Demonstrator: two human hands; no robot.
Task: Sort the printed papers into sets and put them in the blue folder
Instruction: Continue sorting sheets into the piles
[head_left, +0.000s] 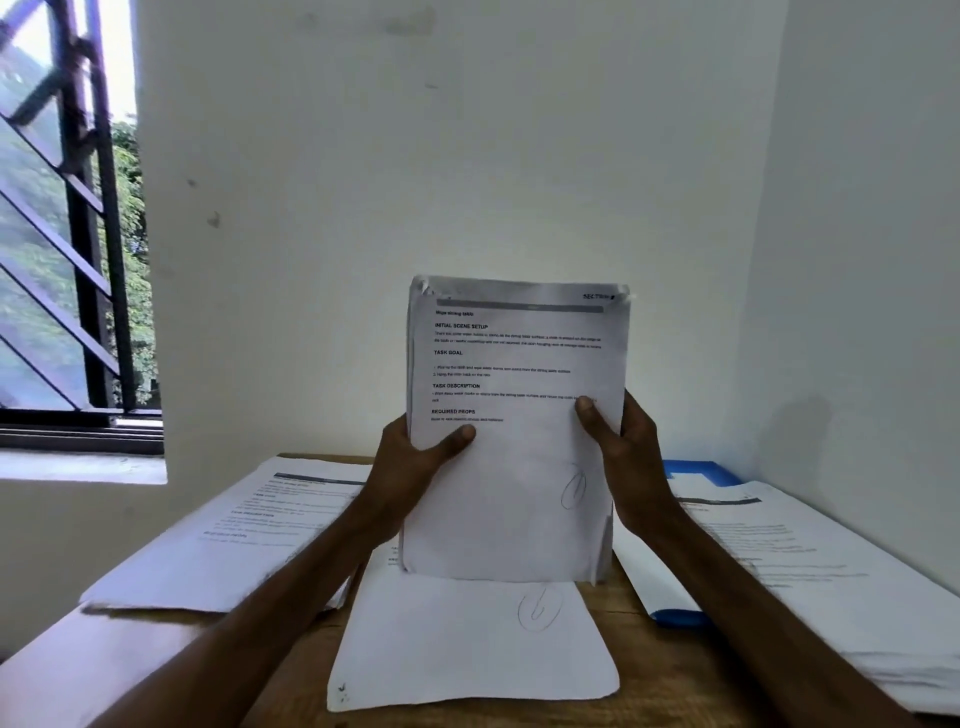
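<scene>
Single head cam, wide-angle, first-person.
Faces forward, slightly down across brown wooden table (626, 597) to far white wall (467, 156); white printed paper stack (514, 467) close, centre.

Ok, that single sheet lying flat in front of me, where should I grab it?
Likely the single sheet by its near left corner, coming from your side: that corner looks slightly curled off the table, so fingers can slip under. Its far edge is hidden behind the upright stack you hold.
</scene>
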